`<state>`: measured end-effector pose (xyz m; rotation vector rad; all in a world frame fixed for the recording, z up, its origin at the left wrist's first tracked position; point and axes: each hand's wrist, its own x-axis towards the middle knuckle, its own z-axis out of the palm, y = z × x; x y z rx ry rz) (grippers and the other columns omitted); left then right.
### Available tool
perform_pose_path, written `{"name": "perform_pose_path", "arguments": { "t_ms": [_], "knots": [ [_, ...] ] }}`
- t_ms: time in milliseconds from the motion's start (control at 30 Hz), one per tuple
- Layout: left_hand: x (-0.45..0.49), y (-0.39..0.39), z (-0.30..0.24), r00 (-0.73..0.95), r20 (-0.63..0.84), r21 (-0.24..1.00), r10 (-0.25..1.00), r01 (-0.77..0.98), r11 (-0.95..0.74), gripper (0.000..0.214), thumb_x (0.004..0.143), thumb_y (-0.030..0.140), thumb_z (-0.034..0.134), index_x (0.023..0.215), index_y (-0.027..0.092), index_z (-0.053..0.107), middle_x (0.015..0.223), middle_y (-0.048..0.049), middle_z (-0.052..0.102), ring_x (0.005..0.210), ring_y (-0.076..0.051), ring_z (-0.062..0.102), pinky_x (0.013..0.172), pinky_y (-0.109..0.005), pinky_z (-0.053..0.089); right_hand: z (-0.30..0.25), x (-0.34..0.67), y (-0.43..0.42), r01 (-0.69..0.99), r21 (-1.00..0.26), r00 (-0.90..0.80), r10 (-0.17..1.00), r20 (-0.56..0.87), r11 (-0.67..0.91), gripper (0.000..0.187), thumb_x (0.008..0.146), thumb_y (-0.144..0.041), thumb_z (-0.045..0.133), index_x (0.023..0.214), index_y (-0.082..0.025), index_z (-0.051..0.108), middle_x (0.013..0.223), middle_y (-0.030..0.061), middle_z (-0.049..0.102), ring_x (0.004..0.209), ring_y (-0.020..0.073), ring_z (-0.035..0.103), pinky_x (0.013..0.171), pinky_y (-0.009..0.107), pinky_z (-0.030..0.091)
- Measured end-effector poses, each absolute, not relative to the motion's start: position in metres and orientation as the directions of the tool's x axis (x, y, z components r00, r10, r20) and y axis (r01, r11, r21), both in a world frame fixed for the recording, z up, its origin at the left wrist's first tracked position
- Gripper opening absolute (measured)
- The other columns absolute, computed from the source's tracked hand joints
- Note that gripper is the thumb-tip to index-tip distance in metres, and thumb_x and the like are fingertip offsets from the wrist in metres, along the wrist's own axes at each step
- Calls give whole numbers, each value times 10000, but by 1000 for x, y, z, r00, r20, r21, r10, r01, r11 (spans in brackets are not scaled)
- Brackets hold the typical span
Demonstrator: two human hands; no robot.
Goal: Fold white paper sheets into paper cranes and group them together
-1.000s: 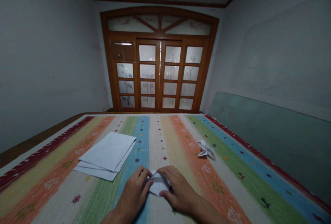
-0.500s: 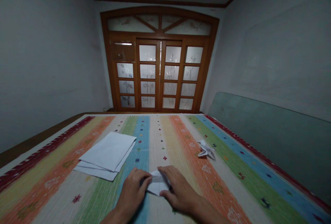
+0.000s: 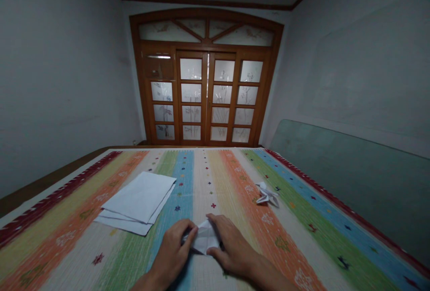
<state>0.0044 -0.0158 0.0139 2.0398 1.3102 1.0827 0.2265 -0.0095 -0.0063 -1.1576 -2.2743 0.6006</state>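
A small folded piece of white paper [image 3: 205, 239] lies between my hands near the front of the table, its creases showing and a flap partly raised. My left hand [image 3: 177, 242] grips its left side, thumb and fingers closed on the edge. On the other side, my right hand [image 3: 231, 242] has the paper's right edge between thumb and fingers. The paper's outer edges are hidden behind my fingers. Farther off to the right sits a folded paper figure [image 3: 268, 195] with pointed parts.
A loose stack of white paper sheets [image 3: 139, 197] lies to the left. The striped tablecloth [image 3: 285, 259] covers the table. A pale green panel [image 3: 352, 170] stands along the right side, and wooden doors with glass panes [image 3: 206, 98] are beyond the far edge.
The paper between my hands has opened up slightly, with its top flap standing higher and more creases showing. Both hands have stayed nearly in place.
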Motion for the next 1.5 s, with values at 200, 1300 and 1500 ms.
{"name": "perform_pose_path", "arguments": {
  "t_ms": [200, 1300, 1500],
  "knots": [
    [5, -13, 16, 168, 333, 804, 928, 463, -373, 321, 961, 448, 506, 798, 201, 632, 764, -30, 704, 706, -212, 644, 674, -288, 475, 0, 224, -11, 624, -601, -483, 851, 205, 499, 784, 774, -224, 737, 1471, -101, 399, 1428, 218, 521, 1327, 342, 471, 1168, 506, 327],
    [6, -13, 21, 245, 327, 788, 913, 463, -407, 210, 856, 283, 591, 822, 220, 789, 819, -49, 792, 741, -225, 678, 696, -303, 487, -1, 222, -7, 544, -609, -437, 814, 383, 578, 106, 913, -218, 581, 996, -179, 635, 982, 79, 653, 918, 225, 603, 818, 339, 465],
    [8, -15, 16, 267, 349, 769, 898, 466, -437, 159, 851, 277, 638, 871, 223, 786, 852, -64, 781, 779, -234, 680, 700, -303, 493, -3, 220, -4, 542, -658, -377, 851, 366, 523, 86, 890, -229, 615, 827, -175, 640, 832, 34, 641, 758, 178, 569, 705, 287, 429]
  ]
}}
